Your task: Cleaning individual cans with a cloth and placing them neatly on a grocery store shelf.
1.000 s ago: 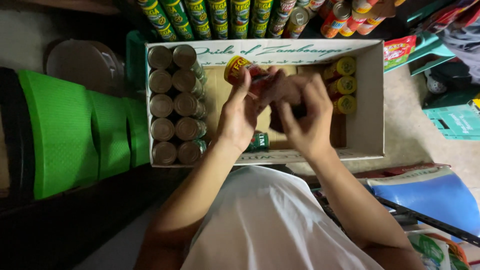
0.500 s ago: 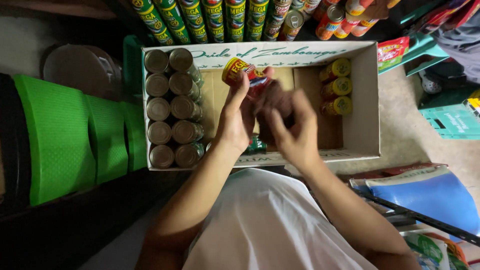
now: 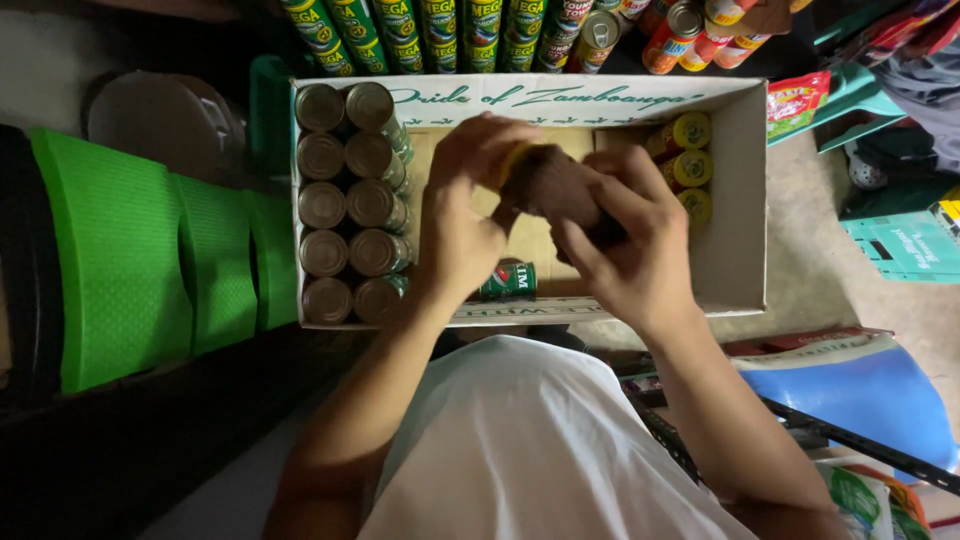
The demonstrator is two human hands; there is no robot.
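Observation:
I look down into an open cardboard box. My left hand and my right hand meet over its middle, both closed around a tin can whose dark end faces up. Several upright cans stand in two rows along the box's left side. A few yellow-topped cans stand at its right side. A green-labelled can lies on the box floor under my hands.
A row of green and red labelled cans lines the shelf beyond the box. A green plastic stool stands to the left. A blue plastic item and packets lie to the right on the floor.
My hands have turned the can over; its yellow and red label showed above my left hand before, and now its dark end faces up between both hands.

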